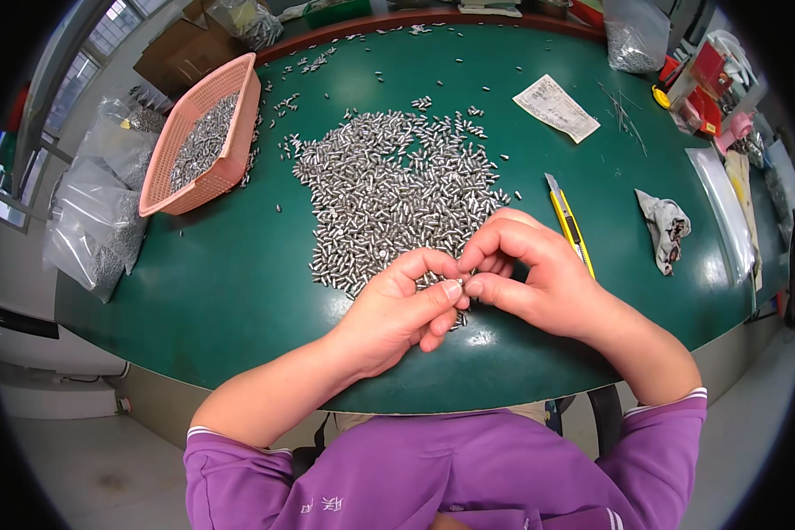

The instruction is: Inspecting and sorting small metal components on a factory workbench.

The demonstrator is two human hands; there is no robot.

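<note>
A broad heap of small silvery metal pins (389,185) is spread over the middle of the green table (265,309). Over its near edge my two hands meet, fingertips together. My left hand (406,305) is closed, thumb against the fingers, pinching a small metal pin (460,283) of the same kind. From the other side, the thumb and fingers of my right hand (530,274) close in at that pin. Most of the pin is hidden by the fingertips, so its full shape does not show. A few more pins lie just beneath my hands.
At the left stands a pink basket (243,132) of pins, beside clear bags (93,208) of metal parts. To the right lie a yellow utility knife (571,227), a paper slip (556,108), thin wires (625,115) and a stained cloth (662,228). Another bag (636,40) sits far right.
</note>
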